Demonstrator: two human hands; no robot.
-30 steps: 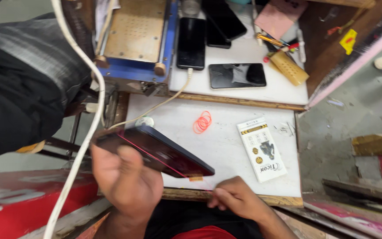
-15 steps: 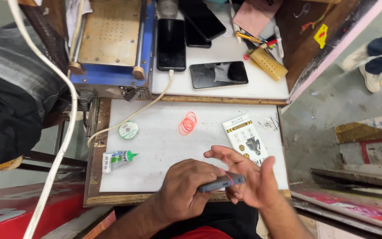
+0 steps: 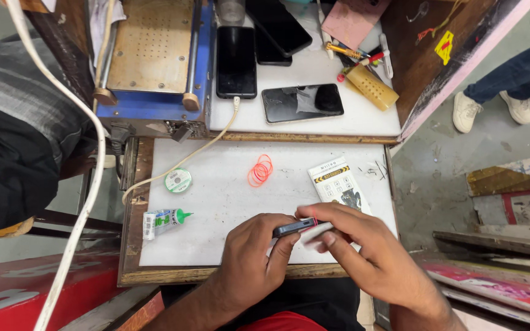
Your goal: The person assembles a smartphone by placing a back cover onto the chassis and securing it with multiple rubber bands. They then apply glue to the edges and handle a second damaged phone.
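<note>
Both hands meet low over the near edge of the white surface (image 3: 216, 214). The left hand (image 3: 249, 266) comes up from below with the wrist bent and the back of the hand facing the camera, thumb and fingers pinched on the left end of a dark phone (image 3: 294, 227) held edge-on, so only its thin side with a red trim shows. The right hand (image 3: 369, 257) reaches in from the lower right, palm turned down, index finger laid along the top edge of the phone and the other fingers curled beneath it, pressing a small pale piece, perhaps a cloth or film, against its right end; what that piece is cannot be told. So the phone sits gripped between both hands, raised just above the front of the surface, right beside the printed white packet (image 3: 337, 186), which the right hand's fingers partly overlap.

Further out on the surface lie a loop of orange rubber bands (image 3: 260, 170), a small round green-and-white spool (image 3: 178, 180) and a little glue tube with a green cap (image 3: 165, 220), all well apart from the hands. On the white shelf behind, a phone with a cracked screen (image 3: 302, 102) lies flat, and another dark phone (image 3: 236, 61) sits with a cream cable (image 3: 185, 160) plugged in.
</note>
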